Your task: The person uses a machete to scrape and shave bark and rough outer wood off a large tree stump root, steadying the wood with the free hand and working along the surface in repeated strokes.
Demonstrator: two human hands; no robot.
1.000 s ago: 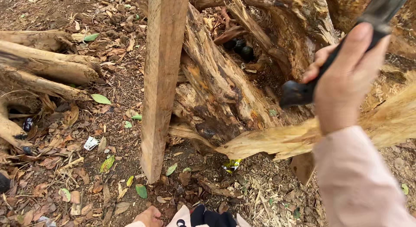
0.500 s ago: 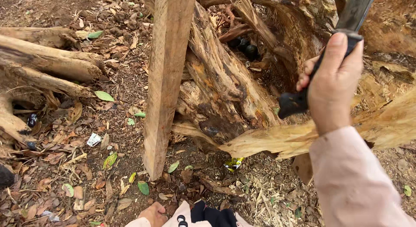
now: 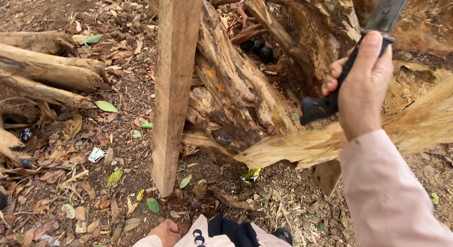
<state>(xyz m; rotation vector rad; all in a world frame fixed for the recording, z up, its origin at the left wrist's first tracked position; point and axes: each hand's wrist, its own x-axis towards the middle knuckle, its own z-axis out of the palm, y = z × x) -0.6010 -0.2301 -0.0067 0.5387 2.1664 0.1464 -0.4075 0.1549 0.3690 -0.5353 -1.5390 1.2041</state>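
My right hand [image 3: 363, 86] is clenched around the black handle of a machete [image 3: 351, 70], raised over the splintered stump [image 3: 245, 100], while my left hand [image 3: 165, 231] rests low, its grip unclear.

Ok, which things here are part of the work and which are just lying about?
In use: right hand; long black-handled blade; split rotten tree stump; upright squared timber post.
Lying about: green fallen leaves; white paper scrap; pale roots.

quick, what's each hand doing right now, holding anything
Right hand: closed around the black handle of a large blade tool.
Left hand: only a small part shows at the bottom edge; open or closed cannot be told.
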